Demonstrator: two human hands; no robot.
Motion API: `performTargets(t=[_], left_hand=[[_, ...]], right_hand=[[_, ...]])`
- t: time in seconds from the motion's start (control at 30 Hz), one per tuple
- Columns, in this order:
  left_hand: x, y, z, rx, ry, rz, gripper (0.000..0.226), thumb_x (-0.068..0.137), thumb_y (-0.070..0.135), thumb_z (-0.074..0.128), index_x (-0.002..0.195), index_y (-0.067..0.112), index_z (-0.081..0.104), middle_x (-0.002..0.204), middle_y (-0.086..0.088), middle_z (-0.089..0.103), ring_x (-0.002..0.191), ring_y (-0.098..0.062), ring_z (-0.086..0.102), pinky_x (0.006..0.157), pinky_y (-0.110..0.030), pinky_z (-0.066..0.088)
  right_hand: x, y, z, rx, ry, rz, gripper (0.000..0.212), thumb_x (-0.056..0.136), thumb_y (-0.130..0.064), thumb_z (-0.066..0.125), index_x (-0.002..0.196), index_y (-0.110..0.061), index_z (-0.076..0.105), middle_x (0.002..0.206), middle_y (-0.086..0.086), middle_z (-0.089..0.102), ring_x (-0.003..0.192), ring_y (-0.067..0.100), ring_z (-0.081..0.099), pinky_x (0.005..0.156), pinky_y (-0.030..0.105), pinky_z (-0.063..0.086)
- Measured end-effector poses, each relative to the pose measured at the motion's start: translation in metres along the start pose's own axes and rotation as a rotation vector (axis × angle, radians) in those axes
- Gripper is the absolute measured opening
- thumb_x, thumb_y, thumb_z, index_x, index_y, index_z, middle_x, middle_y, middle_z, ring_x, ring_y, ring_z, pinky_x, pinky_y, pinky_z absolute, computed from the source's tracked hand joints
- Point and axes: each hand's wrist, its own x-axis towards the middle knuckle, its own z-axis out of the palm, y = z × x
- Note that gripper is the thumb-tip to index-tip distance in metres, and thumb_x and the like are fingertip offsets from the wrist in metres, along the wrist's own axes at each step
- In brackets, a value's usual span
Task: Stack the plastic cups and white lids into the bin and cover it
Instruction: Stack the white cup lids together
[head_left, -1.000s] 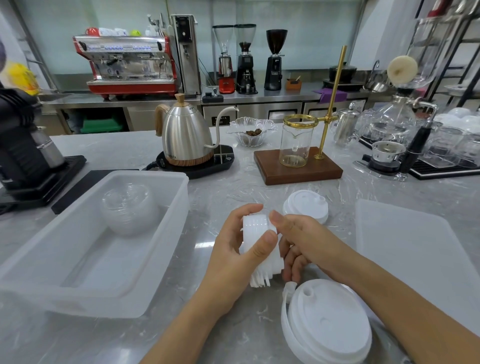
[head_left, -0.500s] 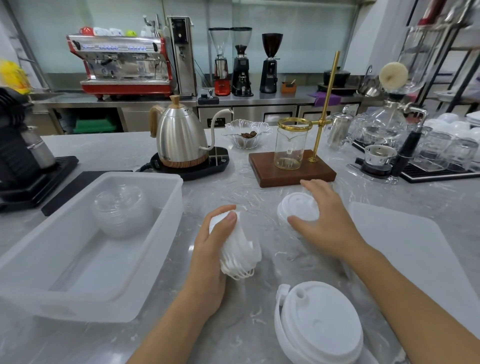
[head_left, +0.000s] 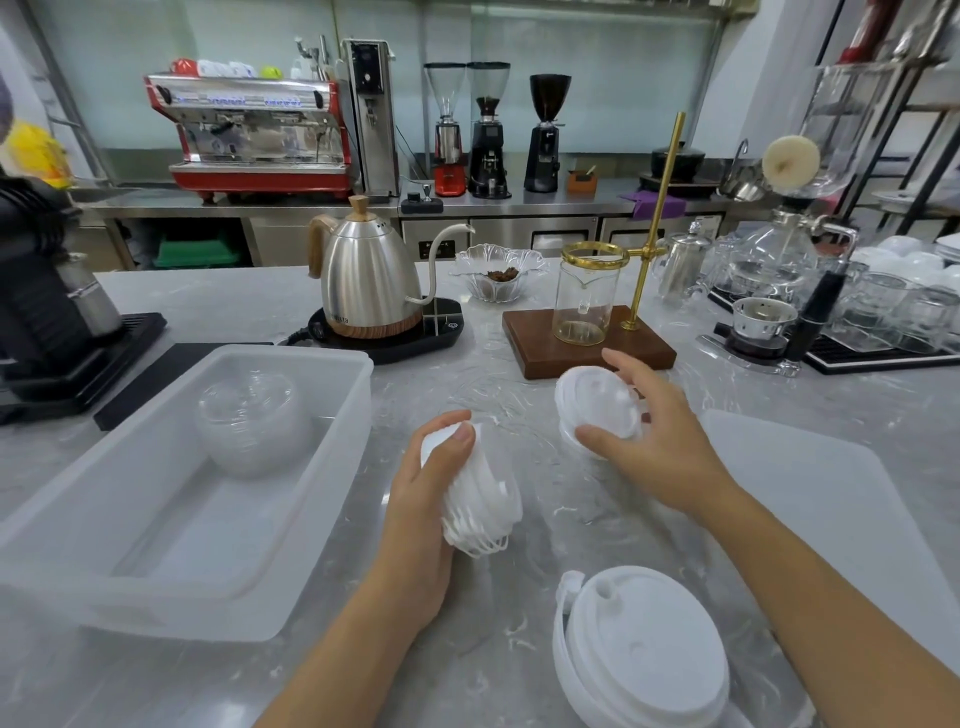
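My left hand (head_left: 423, 512) grips a stack of white lids (head_left: 480, 499), held on its side just above the counter. My right hand (head_left: 657, 441) holds a second small stack of white lids (head_left: 597, 408), tilted up off the counter. A translucent bin (head_left: 171, 561) stands at the left, with a nested stack of clear plastic cups (head_left: 249, 421) inside at its far end. Another stack of larger white lids (head_left: 641, 649) rests on the counter near the front edge. The bin's flat translucent cover (head_left: 841, 530) lies to the right.
A steel kettle (head_left: 366, 283) on a black base stands behind the bin. A wooden stand with a glass jar (head_left: 584, 301) is just beyond my right hand. Glassware and a drip tray (head_left: 857, 322) crowd the far right; a black grinder (head_left: 41, 312) sits far left.
My hands separated: the left kept the lid stack and turned it sideways, while the right reached forward to the far lid stack and tipped it up off the counter.
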Motion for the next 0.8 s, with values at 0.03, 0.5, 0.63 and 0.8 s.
performTargets(t=[0.03,0.5,0.63,0.8], left_hand=[[0.000,0.001,0.000,0.001,0.000,-0.002,0.074,0.060,0.051,0.076,0.125,0.019,0.063,0.118,-0.012,0.064,0.104,-0.031,0.062,0.077,-0.044,0.052],[-0.007,0.001,0.010,0.169,-0.081,0.147,0.050,0.065,0.049,0.075,0.112,0.034,0.068,0.108,-0.002,0.072,0.096,-0.025,0.072,0.075,-0.040,0.061],[-0.009,0.001,0.011,0.196,-0.101,0.153,0.049,0.066,0.050,0.075,0.112,0.037,0.068,0.109,-0.005,0.071,0.096,-0.026,0.072,0.078,-0.043,0.061],[-0.009,0.002,0.011,0.242,-0.099,0.183,0.046,0.066,0.053,0.073,0.110,0.042,0.068,0.113,-0.004,0.069,0.102,-0.031,0.069,0.088,-0.052,0.057]], right_hand=[[-0.004,-0.008,-0.002,0.141,-0.042,-0.001,0.075,0.078,-0.029,0.081,0.141,-0.043,0.043,0.132,-0.010,0.052,0.119,0.016,0.051,0.097,0.031,0.045],[-0.031,-0.042,0.009,0.472,-0.397,0.060,0.050,0.063,-0.046,0.079,0.106,-0.025,0.065,0.095,-0.001,0.068,0.068,0.024,0.067,0.064,0.037,0.057],[-0.034,-0.044,0.012,0.469,-0.432,0.137,0.040,0.073,-0.043,0.081,0.099,-0.017,0.064,0.090,0.006,0.066,0.064,0.026,0.069,0.062,0.045,0.061],[-0.035,-0.045,0.015,0.442,-0.483,0.219,0.058,0.072,-0.059,0.064,0.100,-0.008,0.057,0.078,0.008,0.071,0.059,0.033,0.068,0.058,0.044,0.057]])
